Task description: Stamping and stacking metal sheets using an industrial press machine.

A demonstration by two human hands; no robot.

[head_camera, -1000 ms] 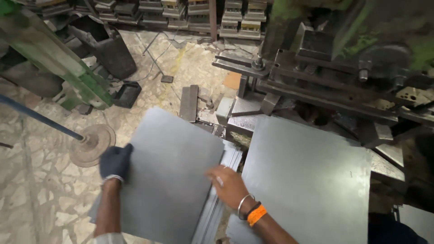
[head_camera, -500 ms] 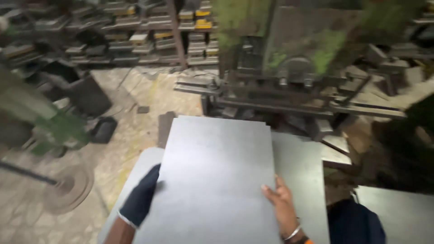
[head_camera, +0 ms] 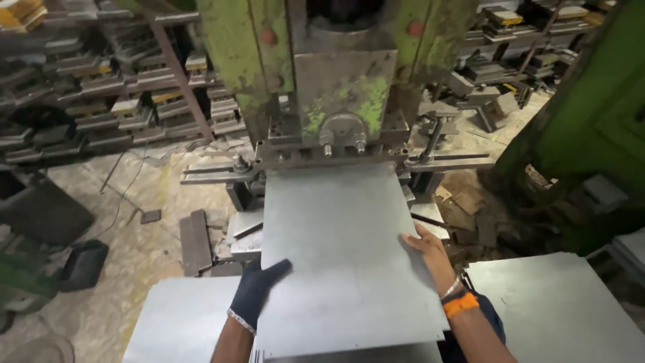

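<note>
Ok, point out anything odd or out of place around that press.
Only the left hand wears a glove; the right hand grips the metal sheet bare. The green press has chipped, worn paint, and metal scraps lie loose on the floor.

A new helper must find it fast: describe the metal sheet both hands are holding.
Start at the big green press in the middle. The grey metal sheet lies straight in front of it, its far edge under the press head, gloved left hand and bare right hand on its sides. Unlike the side sheets, it reaches the press.
</note>
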